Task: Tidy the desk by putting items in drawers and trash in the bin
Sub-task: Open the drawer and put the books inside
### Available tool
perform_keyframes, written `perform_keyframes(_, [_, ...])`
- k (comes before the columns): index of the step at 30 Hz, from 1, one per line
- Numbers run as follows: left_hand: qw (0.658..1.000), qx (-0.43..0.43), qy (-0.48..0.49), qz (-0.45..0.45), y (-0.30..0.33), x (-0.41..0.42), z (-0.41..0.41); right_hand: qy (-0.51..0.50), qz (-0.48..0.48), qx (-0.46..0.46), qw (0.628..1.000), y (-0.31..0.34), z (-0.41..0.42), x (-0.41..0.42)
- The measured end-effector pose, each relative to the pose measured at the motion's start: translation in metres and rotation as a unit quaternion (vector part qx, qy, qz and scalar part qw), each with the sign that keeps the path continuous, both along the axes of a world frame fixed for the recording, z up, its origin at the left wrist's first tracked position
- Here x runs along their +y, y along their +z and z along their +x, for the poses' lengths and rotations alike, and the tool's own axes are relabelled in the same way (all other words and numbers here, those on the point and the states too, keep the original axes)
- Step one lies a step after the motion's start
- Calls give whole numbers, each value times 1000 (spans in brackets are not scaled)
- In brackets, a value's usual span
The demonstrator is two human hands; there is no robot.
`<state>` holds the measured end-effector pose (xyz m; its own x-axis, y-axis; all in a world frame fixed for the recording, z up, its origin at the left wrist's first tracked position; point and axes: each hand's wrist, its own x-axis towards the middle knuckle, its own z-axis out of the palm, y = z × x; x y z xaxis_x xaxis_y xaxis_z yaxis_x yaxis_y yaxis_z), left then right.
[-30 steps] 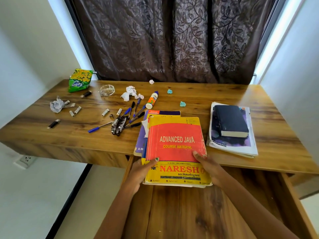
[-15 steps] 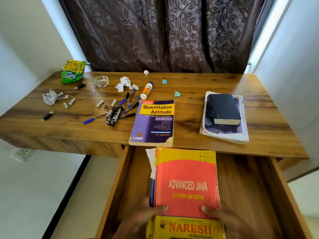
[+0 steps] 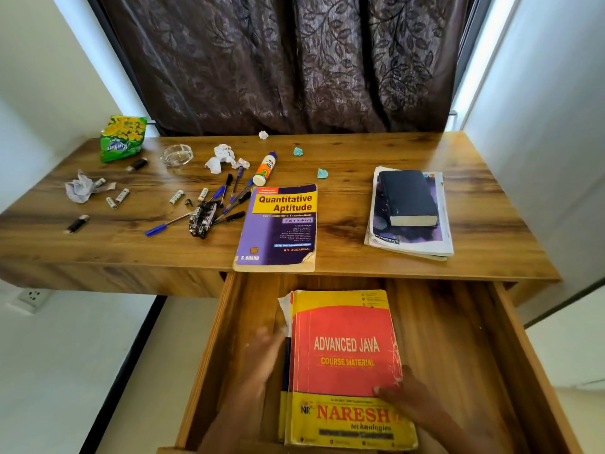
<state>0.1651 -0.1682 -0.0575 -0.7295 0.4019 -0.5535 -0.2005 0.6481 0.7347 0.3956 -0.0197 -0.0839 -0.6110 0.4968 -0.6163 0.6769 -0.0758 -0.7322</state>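
The red book [image 3: 347, 365] lies in the drawer [image 3: 458, 348], touched by the right hand [image 3: 409, 398]; its grip cannot be told. The left hand [image 3: 262, 358] is blurred. Loose pages could be creased if shoved.

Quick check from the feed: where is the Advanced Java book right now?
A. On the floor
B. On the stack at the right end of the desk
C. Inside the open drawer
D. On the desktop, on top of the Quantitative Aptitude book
C. The Advanced Java book lies flat in the open drawer, with the right hand on its lower right edge; the Quantitative Aptitude book lies alone on the desk.
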Motion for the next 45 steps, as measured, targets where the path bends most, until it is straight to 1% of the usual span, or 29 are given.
perform_keyframes(2, [994, 0, 76, 77, 18, 15, -23, 46, 80, -80, 993, 5, -2, 0])
perform_keyframes(4, [983, -24, 120, 139, 36, 34, -49, 63, 143, -121, 980, 10, -1, 1])
perform_keyframes(5, [976, -52, 136, 160, 44, 44, -61, 64, 162, -137, 975, 13, -1, 1])
perform_keyframes(7, [956, -137, 178, 188, 57, 59, -77, 72, 224, -156, 959, 22, 0, 1])
perform_keyframes(8, [946, -174, 195, 193, 59, 65, -82, 71, 252, -153, 953, 24, 1, 2])
perform_keyframes(9, [940, -194, 203, 193, 58, 69, -84, 63, 263, -151, 951, 32, 0, 1])
perform_keyframes(11, [943, -194, 201, 183, 49, 73, -87, 34, 276, -140, 950, 39, -2, 1])
perform_keyframes(14, [945, -197, 194, 177, 47, 72, -85, -3, 280, -97, 955, 41, -2, 0])
perform_keyframes(17, [938, -247, 172, 174, 46, 66, -69, -37, 259, -42, 964, 38, -4, 0])
perform_keyframes(20, [922, -278, 182, 199, 39, 54, -37, -84, 214, 50, 972, 40, -16, 5])
perform_keyframes(23, [911, -297, 197, 206, 39, 30, 1, -146, 109, 142, 973, 53, -37, 11])
perform_keyframes(25, [910, -312, 194, 192, 38, 9, 25, -168, 30, 178, 969, 63, -52, 15])
perform_keyframes(27, [913, -325, 180, 168, 32, -10, 48, -165, -44, 182, 968, 73, -66, 17])
perform_keyframes(28, [915, -331, 171, 152, 28, -18, 58, -154, -66, 179, 970, 76, -71, 19])
perform_keyframes(32, [911, -380, 131, 89, 22, -36, 75, -109, -81, 124, 983, 62, -70, 20])
perform_keyframes(33, [916, -377, 113, 80, 23, -40, 74, -111, -75, 105, 985, 53, -65, 18])
perform_keyframes(35, [938, -340, 44, 51, 22, -44, 70, -114, -57, 90, 988, 37, -53, 13])
perform_keyframes(36, [948, -316, -6, 27, 20, -45, 70, -109, -54, 92, 988, 30, -48, 12])
perform_keyframes(37, [954, -290, -76, -6, 21, -43, 69, -99, -59, 100, 988, 25, -42, 11])
perform_keyframes(39, [948, -233, -211, -52, 24, -38, 67, -67, -74, 98, 990, 18, -34, 13])
perform_keyframes(41, [936, -203, -281, -56, 29, -28, 61, -35, -74, 80, 993, 17, -28, 16])
perform_keyframes(43, [952, -157, -260, -35, 23, -18, 49, -4, -37, 58, 998, 15, -26, 18])
perform_keyframes(44, [967, -120, -224, -26, 15, -13, 41, 12, 10, 35, 999, 11, -26, 20])
perform_keyframes(45, [979, -76, -187, -20, 5, -10, 31, 24, 78, 1, 997, 7, -26, 23])
